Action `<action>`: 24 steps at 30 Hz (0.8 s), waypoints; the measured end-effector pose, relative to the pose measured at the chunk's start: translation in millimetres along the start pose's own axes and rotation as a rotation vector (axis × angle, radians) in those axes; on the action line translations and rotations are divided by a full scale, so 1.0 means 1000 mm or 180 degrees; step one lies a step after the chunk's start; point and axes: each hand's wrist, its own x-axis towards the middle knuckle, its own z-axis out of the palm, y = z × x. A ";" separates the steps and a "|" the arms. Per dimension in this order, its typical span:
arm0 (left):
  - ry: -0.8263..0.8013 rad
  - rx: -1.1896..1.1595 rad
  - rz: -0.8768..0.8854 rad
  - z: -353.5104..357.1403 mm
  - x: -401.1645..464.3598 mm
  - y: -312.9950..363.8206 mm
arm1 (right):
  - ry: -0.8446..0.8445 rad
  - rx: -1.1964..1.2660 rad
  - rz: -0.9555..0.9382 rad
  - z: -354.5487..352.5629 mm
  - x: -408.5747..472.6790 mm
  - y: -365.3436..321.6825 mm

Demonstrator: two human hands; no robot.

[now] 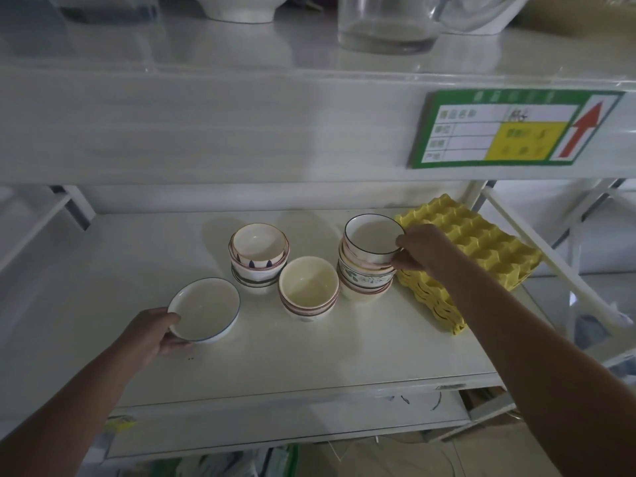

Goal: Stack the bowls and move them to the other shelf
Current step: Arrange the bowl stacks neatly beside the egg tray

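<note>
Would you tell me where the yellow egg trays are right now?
Head view: the egg trays sit at the shelf's right end, beside the rightmost bowl stack.

On the white shelf (309, 366) three bowl stacks (258, 259) stand upright mid-shelf; a shallow blue-rimmed bowl (205, 309) lies near left, a dark-rimmed bowl (373, 238) tilts atop the right stack.

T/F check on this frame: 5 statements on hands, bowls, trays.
1. The left hand grips the shallow blue-rimmed dish. True.
2. The right hand hangs free of everything. False: it holds the dark-rimmed bowl topping the right stack.
3. Yellow egg trays sit right of the bowls. True.
4. All bowls form one stack. False: there are three stacks plus the separate dish.
5. The green label shows a blue arrow. False: red.
</note>
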 end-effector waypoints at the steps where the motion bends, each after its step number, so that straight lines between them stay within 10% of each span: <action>1: 0.0009 -0.0008 -0.0010 0.000 0.000 0.000 | -0.0011 -0.0040 -0.0019 0.000 0.000 0.001; 24: 0.0032 -0.0116 -0.0028 0.009 0.001 -0.004 | 0.0156 -0.1292 -0.1295 0.024 0.010 0.030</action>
